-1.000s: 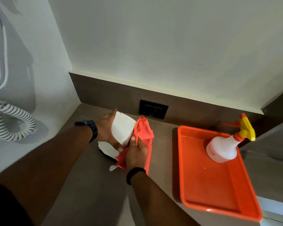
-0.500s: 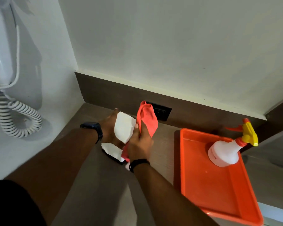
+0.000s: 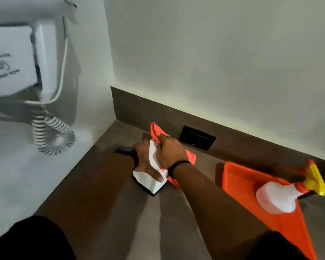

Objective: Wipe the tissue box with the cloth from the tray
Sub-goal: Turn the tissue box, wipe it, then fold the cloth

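The white tissue box (image 3: 145, 182) with a dark base stands on the brown counter near the corner. My left hand (image 3: 144, 162) grips its left side, thumb across the front. My right hand (image 3: 170, 152) is closed on the red-orange cloth (image 3: 155, 131) and presses it against the box's top and right side; cloth ends stick out above my fingers and below my wrist. White tissue shows between the two hands. The orange tray (image 3: 238, 177) lies to the right on the counter.
A white spray bottle (image 3: 276, 197) with a yellow and red trigger lies in the tray. A black wall socket (image 3: 197, 137) sits in the dark backsplash behind the box. A white wall hair dryer (image 3: 17, 62) with a coiled cord (image 3: 51, 136) hangs on the left wall.
My right hand has moved up and over the box with the cloth, from its lower right side to its top. My view has tilted up and turned left, so the hair dryer now shows.
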### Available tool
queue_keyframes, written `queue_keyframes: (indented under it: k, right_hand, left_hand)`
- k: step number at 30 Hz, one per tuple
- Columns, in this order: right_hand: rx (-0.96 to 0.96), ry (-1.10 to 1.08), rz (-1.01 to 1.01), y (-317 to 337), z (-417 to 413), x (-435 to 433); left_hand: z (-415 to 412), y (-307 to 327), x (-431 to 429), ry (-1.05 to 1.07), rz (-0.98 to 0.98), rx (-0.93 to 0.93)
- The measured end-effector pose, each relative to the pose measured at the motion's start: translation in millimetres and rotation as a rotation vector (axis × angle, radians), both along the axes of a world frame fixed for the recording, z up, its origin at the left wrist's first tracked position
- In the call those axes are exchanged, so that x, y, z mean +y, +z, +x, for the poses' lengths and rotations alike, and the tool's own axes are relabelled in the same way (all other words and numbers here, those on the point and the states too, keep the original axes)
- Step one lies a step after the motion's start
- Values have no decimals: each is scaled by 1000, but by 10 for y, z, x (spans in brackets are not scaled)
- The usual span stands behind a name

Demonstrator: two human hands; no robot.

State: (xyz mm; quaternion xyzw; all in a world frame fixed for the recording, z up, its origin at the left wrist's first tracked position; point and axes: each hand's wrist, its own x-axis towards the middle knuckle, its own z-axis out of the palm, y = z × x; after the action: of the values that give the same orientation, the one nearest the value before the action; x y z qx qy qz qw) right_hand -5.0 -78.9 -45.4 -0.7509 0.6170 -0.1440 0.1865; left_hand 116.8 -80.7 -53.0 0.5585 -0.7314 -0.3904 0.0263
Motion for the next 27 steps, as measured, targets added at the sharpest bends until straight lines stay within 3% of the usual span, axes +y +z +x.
queue_keyframes:
  k: [4,9,14,18,22,24,27]
  right_hand:
    - [12,159,-103,-86,-89,165]
    - [-73,-15,-65,-67,-80,113]
    - [-15,168,-89,-175,-153,226]
    - [-108,-27,-61,-163,-231,219]
    - [-103,71,-88,-189,-189,311]
    - [-95,76,-69,-214,-278,320]
    - [-195,-80,-27,-198,-299,339]
  left_hand:
    - [26,25,3,2,-38,-5]
    - [26,20,11,-9,-84,4]
    - [83,-72,-11,78,-54,-5]
    - [38,-46,-24,9,-82,51]
    - [63,-105,-49,-40,-145,83]
    - [86,-155,-68,-37,-178,23]
    - [130,-205,-98,-20,-228,-294]
